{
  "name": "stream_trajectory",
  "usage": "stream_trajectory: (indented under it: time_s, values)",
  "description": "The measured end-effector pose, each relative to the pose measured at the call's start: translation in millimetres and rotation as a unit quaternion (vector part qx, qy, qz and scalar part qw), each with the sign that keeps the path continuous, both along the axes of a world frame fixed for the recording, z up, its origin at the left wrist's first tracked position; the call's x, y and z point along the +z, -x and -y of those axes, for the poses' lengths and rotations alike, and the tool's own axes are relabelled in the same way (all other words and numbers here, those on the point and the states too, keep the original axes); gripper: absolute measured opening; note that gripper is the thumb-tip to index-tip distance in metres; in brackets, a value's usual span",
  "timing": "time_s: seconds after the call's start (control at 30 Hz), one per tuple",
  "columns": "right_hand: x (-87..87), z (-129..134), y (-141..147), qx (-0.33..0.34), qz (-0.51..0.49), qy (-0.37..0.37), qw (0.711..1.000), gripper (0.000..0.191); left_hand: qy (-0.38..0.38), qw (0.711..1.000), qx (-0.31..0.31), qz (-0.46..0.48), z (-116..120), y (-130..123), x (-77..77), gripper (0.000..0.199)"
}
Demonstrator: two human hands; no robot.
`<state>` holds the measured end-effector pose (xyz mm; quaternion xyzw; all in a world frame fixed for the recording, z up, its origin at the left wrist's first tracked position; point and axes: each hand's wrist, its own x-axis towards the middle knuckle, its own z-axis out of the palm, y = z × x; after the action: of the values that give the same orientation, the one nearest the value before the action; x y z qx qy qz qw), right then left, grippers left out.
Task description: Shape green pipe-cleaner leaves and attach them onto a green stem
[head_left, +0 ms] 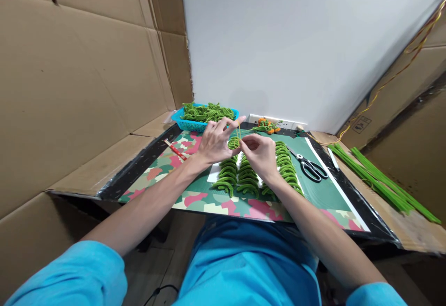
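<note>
Over the green pieces, a thin yellow band is drawn out between my two hands. My left hand has its index finger and thumb stretched apart, and the band seems to pass round that index finger. At the band's lower end, my right hand pinches it between thumb and fingertips. Below lie rows of curled fuzzy green pipe-cleaner pieces, partly on white paper. My hands and forearms hide parts of the rows.
A blue basket of green pieces stands at the back left. Orange-and-green fuzzy flowers lie near a power strip. Black-handled scissors and long green stems are at right; a red cutter lies left. Cardboard walls flank the table.
</note>
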<state>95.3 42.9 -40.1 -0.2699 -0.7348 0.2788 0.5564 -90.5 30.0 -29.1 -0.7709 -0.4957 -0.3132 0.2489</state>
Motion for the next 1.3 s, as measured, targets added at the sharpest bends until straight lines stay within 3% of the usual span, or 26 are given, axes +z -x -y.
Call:
stream_trajectory:
  time_s: [0.33,0.5,0.67,0.83,1.03,1.13,1.3]
  values:
    - [1.8,0.0,-0.9,-0.001,-0.015,-0.008,1.000,0.013,-0.001,1.000,-0.006,0.016,0.0,0.2,-1.3,0.081]
    - [0.5,-6.4,-3.2,0.007,-0.041,0.030,0.999,0.019,0.019,0.999,-0.003,0.038,1.7,-0.1,0.5,0.087]
    - [1.3,-17.8,-7.3,0.000,-0.035,0.064,0.997,0.023,0.053,0.997,-0.045,0.028,2.6,-0.7,-0.7,0.099]
    - [0.9,-26.3,-9.7,0.108,-0.008,0.125,0.986,0.022,0.065,0.995,-0.080,-0.010,-0.5,-0.3,-6.6,0.100]
    - [3.9,-24.6,-12.7,0.271,-0.011,0.226,0.936,0.030,0.074,0.995,-0.072,0.000,-0.7,0.1,-6.3,0.101]
    - [7.3,-23.0,-14.5,0.306,-0.043,0.246,0.919,0.034,0.077,0.995,-0.070,0.006,1.1,0.5,-3.2,0.099]
    - [9.3,-19.2,-13.5,0.309,-0.056,0.239,0.919,0.032,0.084,0.995,-0.051,0.012,2.7,2.2,1.4,0.102]
